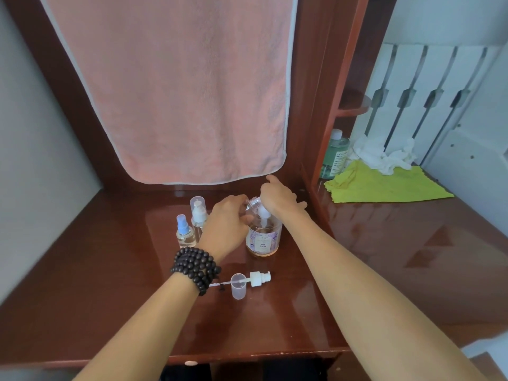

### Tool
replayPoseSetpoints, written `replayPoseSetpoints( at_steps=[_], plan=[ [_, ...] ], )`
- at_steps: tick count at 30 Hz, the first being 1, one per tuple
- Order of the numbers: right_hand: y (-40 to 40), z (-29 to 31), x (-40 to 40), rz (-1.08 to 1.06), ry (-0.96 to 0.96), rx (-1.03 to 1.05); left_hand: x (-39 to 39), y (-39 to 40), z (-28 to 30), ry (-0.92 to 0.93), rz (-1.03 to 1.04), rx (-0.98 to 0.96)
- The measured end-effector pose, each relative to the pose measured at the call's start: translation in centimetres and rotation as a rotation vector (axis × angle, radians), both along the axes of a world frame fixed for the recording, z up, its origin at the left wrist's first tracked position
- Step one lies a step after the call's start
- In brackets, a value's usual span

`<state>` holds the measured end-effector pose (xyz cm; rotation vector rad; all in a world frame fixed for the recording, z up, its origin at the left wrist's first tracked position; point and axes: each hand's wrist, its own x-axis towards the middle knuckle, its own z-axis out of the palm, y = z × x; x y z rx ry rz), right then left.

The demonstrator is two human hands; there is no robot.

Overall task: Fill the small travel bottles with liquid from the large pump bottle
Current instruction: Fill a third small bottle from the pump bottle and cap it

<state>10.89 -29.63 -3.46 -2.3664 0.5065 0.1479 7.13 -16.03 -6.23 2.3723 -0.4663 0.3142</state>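
Presently left hand [225, 218] is gripping a tilted travel bottle [251, 202] at the spout (mouth rightward), right hand [277, 198] pressing the pump bottle [264, 237] head.

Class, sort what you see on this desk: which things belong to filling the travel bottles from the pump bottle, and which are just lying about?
Belongs to the job:
large pump bottle
open small bottle held at its spout
blue-capped spray bottle
clear-capped bottle
removed pump head and clear cap

Lying about:
pink towel
green bottle
yellow-green cloth
crumpled tissues
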Motion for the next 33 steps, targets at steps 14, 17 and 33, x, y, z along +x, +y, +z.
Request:
replayPoseSetpoints(
  at_steps=[14,17,33],
  plan=[
    [0.1,-0.2,0.4,-0.017,-0.001,-0.007,0.1,-0.1,-0.4,-0.019,-0.006,-0.026],
    [0.0,0.7,0.5,-0.002,-0.058,-0.001,0.4,0.3,0.5,-0.035,-0.034,-0.023],
    [-0.3,0.8,0.9,-0.008,-0.041,0.025,0.3,0.3,1.0,-0.034,-0.045,-0.027]
  ],
)
